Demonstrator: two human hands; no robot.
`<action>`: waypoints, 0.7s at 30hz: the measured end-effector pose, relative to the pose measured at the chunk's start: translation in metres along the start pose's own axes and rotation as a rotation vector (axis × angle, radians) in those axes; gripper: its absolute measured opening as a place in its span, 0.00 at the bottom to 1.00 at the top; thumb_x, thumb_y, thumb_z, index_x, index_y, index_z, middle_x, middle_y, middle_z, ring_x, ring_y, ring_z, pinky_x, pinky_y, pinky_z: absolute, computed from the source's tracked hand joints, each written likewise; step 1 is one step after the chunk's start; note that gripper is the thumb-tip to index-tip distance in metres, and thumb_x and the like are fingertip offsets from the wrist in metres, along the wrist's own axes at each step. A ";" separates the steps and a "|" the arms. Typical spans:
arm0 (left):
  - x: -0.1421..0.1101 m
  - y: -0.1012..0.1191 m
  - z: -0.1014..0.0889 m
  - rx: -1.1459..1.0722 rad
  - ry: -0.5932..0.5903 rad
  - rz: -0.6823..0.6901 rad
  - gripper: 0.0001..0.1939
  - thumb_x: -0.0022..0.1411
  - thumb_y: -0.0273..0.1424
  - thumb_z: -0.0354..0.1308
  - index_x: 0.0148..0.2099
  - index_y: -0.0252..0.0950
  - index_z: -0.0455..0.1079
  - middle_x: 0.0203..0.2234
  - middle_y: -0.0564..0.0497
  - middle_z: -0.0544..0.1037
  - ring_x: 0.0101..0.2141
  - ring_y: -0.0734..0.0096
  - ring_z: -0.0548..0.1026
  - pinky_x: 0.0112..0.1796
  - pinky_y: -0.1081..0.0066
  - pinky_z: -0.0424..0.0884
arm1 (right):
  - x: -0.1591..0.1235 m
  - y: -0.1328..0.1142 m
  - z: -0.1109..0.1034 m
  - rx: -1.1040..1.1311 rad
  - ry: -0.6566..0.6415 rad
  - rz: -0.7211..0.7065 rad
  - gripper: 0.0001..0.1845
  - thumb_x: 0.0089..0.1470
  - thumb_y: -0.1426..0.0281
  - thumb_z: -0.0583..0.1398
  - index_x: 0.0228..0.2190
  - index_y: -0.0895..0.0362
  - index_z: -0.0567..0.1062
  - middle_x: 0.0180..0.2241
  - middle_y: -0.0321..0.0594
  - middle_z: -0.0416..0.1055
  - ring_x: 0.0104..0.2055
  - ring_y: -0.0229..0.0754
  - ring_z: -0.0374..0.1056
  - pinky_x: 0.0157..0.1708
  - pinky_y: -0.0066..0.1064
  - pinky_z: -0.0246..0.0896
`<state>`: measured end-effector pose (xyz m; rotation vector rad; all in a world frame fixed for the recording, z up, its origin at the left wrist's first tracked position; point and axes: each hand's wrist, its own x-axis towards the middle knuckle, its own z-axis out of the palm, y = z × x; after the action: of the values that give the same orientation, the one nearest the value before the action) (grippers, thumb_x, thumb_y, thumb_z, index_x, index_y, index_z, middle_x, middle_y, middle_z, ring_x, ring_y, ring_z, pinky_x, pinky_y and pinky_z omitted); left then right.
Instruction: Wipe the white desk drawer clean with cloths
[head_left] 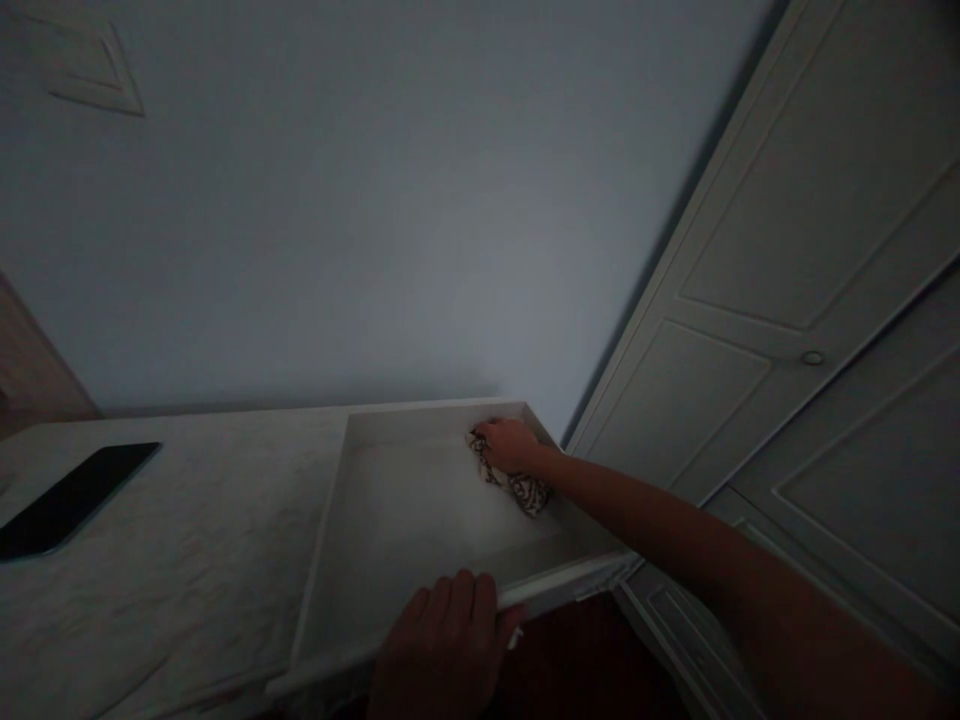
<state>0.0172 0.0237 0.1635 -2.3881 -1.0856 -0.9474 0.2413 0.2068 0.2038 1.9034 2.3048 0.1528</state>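
Note:
A white drawer (409,515) lies across the right part of a pale marble-patterned top, its inside facing up. My left hand (442,635) is closed over the drawer's near wall, fingers curled onto the inner side and thumb at the outside. At the far right corner inside the drawer, my right hand (506,445) presses a crumpled dark-and-white patterned cloth (529,492) against the bottom. Part of the cloth hangs out below the palm, and the fingertips are partly hidden by the hand itself.
A dark flat tablet or phone (79,500) rests on the marble-patterned top (225,530) at left. Behind stands a bluish wall (375,200) with a framed piece (94,60). White panelled wardrobe doors (750,250) with a round knob (812,358) rise close on the right.

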 end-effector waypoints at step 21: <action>0.002 -0.004 0.004 0.003 0.114 0.065 0.13 0.74 0.38 0.52 0.37 0.41 0.71 0.25 0.55 0.76 0.26 0.66 0.72 0.32 0.61 0.59 | 0.009 -0.151 -0.033 0.355 -0.132 -0.841 0.21 0.64 0.66 0.64 0.57 0.53 0.77 0.58 0.44 0.76 0.57 0.47 0.74 0.55 0.34 0.67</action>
<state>0.0166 0.0295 0.1624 -2.3214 -0.9616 -1.0442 0.0875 0.1874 0.2100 0.8413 2.9303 -0.4831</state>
